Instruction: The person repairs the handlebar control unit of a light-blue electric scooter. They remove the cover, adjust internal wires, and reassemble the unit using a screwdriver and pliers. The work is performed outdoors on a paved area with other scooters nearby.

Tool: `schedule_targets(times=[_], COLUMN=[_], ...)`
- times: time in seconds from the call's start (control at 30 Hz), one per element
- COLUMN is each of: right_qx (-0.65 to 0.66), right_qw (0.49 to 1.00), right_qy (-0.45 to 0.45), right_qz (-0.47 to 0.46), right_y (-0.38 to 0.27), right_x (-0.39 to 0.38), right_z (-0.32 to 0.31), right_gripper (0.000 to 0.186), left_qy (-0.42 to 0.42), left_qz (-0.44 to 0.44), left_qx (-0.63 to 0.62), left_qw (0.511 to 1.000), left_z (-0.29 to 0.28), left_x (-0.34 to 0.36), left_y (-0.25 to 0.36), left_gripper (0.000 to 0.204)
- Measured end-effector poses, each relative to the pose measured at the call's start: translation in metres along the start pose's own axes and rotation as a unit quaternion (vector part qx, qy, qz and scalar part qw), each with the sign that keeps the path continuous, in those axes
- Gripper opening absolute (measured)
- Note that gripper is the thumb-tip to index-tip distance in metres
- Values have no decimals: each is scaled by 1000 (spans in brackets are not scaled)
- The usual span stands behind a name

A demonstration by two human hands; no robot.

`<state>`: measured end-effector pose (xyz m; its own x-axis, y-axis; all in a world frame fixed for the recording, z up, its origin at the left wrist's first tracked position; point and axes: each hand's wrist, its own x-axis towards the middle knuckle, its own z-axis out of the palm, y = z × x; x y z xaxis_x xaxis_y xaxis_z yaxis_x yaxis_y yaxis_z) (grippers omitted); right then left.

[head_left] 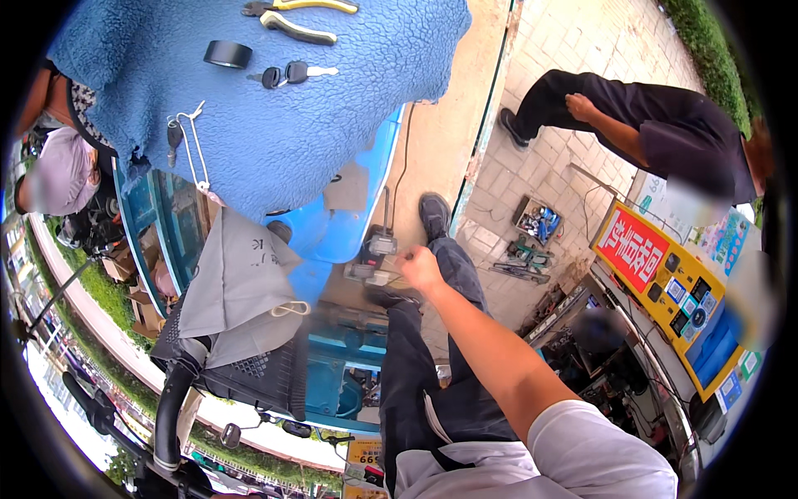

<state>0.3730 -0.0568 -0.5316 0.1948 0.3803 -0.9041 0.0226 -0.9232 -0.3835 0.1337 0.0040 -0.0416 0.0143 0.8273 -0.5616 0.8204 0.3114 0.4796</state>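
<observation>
My right hand [420,269] hovers over my lap area with its fingers curled closed; what they hold, if anything, I cannot make out. Close to its fingertips is a small metal device [381,247], low down by my feet. My left hand does not show. Ahead on the left, a blue fleece cloth [332,75] carries yellow-and-black pliers [303,32], a black ring-shaped roll [228,54], black-headed keys [295,72] and another key [174,137] beside a white cord.
A grey fabric bag [237,283] lies over a black basket [274,374] near a handlebar [173,407]. A person [648,125] in dark clothes is at the right, by a yellow-and-red sign board [665,291]. A box of small parts [539,220] and green tools [525,256] lie on the paving.
</observation>
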Motion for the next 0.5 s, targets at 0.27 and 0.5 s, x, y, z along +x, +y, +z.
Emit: schedule_targets(times=[0.27,0.5], right_qx=[60,111], right_qw=[993,941], right_qy=[-94,-294], right_qz=[-40,-127], right_y=[-53,-185], right_x=[57,-34], right_z=[31,45], right_gripper=[29,45], left_qy=[116,131], left_qz=[32,-35], left_qx=[42,81], left_qw=[992,987], left_z=[21,24], left_x=[-17,14], left_y=[13,32], left_gripper=[43,36])
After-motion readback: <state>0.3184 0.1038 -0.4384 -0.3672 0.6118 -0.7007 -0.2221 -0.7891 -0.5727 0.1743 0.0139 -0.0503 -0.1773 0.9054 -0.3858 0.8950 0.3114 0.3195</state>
